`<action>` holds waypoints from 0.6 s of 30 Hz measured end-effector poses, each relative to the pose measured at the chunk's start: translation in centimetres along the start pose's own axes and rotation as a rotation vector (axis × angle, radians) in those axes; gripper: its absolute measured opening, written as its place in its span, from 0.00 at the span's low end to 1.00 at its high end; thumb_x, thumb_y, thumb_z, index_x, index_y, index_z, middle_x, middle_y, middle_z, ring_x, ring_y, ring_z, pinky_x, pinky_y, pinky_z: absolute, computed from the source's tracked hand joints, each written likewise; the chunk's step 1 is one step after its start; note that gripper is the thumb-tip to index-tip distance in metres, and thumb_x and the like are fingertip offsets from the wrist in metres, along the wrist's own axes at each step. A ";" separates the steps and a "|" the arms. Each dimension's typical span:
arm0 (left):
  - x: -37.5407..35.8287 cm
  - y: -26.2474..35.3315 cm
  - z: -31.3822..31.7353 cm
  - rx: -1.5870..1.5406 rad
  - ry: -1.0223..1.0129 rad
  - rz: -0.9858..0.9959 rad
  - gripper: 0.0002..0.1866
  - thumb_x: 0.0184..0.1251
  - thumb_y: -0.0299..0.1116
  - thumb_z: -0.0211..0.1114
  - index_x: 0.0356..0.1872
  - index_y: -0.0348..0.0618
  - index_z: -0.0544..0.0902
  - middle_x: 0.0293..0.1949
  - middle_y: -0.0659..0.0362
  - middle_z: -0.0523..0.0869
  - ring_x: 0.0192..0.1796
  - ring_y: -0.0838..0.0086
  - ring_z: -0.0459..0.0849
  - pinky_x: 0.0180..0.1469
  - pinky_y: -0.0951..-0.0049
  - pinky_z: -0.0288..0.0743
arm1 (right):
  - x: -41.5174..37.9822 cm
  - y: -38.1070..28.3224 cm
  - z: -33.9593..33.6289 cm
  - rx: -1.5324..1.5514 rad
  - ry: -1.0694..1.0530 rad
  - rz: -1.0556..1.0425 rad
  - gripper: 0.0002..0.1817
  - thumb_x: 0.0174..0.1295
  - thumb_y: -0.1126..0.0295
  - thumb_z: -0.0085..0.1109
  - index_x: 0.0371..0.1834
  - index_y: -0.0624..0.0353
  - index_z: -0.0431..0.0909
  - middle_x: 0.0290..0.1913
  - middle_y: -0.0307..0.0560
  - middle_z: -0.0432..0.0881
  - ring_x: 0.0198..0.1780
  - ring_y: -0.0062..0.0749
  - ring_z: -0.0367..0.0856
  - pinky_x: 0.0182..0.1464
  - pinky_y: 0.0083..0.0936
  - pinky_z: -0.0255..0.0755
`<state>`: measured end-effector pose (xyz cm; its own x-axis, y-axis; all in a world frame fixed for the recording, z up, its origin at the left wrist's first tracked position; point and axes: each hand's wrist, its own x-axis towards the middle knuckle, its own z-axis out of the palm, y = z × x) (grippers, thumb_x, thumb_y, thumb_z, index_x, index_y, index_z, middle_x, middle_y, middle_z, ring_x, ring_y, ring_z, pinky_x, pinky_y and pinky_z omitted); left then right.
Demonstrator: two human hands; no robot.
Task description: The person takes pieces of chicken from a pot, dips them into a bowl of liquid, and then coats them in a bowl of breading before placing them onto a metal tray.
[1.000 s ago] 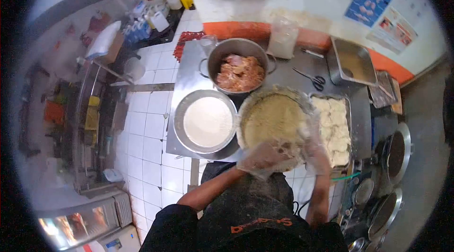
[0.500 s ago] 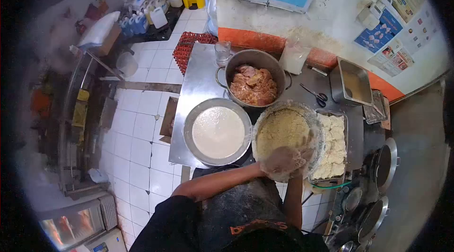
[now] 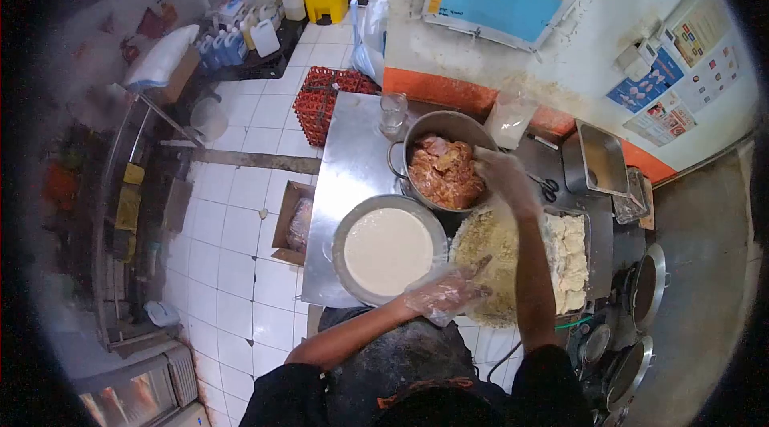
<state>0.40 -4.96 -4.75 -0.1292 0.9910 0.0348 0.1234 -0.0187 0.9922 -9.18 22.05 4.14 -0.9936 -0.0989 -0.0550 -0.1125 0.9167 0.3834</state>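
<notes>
My left hand [image 3: 448,294], in a clear plastic glove, is open with fingers spread over the near left edge of a bowl of pale crumbly flour [image 3: 497,267]. My right hand [image 3: 506,177], also gloved and slightly blurred, reaches over the right rim of a deep metal pot [image 3: 400,156]. Its fingers look stretched out beside the raw chicken pieces [image 3: 445,172] inside; I see nothing held. Left of the flour, a wide metal bowl holds creamy white batter [image 3: 388,251]. Coated pieces [image 3: 567,259] lie in rows in a tray to the right.
Scissors [image 3: 547,187] and a steel container [image 3: 597,159] sit beyond the tray. A glass jar [image 3: 393,113] and a bag of white powder [image 3: 510,118] stand by the pot. Dark pans [image 3: 647,287] are at right; an open carton [image 3: 290,223] is on the floor.
My right hand has left the flour bowl and moved forward to the pot. My left hand has shifted left, with its fingers spread. The head view has turned slightly.
</notes>
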 end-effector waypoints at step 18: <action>-9.8 4.3 -13.5 -0.383 0.372 -0.195 0.32 0.87 0.47 0.50 0.82 0.40 0.60 0.78 0.53 0.71 0.74 0.68 0.75 0.73 0.66 0.72 | 6.4 1.5 2.0 0.364 -0.085 -0.243 0.14 0.64 0.69 0.65 0.51 0.60 0.86 0.50 0.56 0.88 0.53 0.55 0.85 0.63 0.39 0.77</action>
<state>-11.10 -16.59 0.82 -0.4602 0.8689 -0.1824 -0.2945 0.0445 0.9546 -15.69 23.62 2.50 -0.9326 -0.3102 -0.1845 -0.3158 0.9488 0.0014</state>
